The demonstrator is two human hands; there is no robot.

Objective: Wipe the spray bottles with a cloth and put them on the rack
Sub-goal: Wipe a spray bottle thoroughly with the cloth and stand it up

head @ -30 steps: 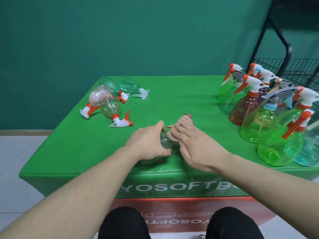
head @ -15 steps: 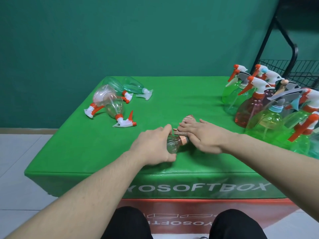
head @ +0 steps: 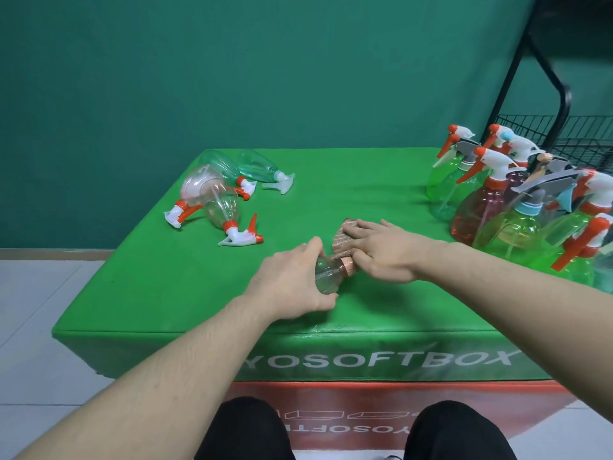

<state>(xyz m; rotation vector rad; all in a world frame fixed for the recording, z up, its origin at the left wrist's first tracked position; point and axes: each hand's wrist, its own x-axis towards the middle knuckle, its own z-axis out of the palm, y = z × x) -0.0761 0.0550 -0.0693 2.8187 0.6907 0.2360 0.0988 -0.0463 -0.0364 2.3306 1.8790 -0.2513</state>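
clear bottle [head: 326, 277] half hidden by hands [head: 292, 287]

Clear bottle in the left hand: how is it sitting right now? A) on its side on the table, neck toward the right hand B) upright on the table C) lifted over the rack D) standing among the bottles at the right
A: the left hand grips the clear bottle lying on the green table, its copper collar pointing at the right hand on the cloth.

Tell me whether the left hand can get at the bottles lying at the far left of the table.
Probably yes, once freed: the left hand now grips a clear bottle, but only bare green table lies between it and the lying bottles.
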